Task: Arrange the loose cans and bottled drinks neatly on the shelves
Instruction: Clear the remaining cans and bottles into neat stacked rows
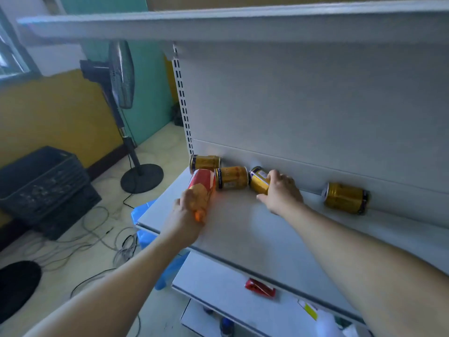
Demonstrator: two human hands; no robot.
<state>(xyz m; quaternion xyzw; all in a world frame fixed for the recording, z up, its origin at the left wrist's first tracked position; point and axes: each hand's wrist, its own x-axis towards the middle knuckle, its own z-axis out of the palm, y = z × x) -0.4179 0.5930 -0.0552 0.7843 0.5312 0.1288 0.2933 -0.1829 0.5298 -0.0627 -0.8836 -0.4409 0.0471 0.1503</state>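
On the grey shelf (243,229) several gold cans lie on their sides along the back panel. My left hand (187,215) grips an orange-and-red bottle (202,186) by its lower end, the bottle pointing toward the back left. My right hand (281,190) curls over a tilted gold can (258,181) near the back. Another gold can (232,177) lies just left of it, one more (205,162) sits in the back left corner, and a fourth (345,198) lies apart to the right.
An upper shelf (218,23) overhangs the work area. On the lower shelf (218,288) lies a red item (260,287). A standing fan (124,113), a dark crate (43,188), loose cables (97,237) and a blue bag (145,215) occupy the floor at left.
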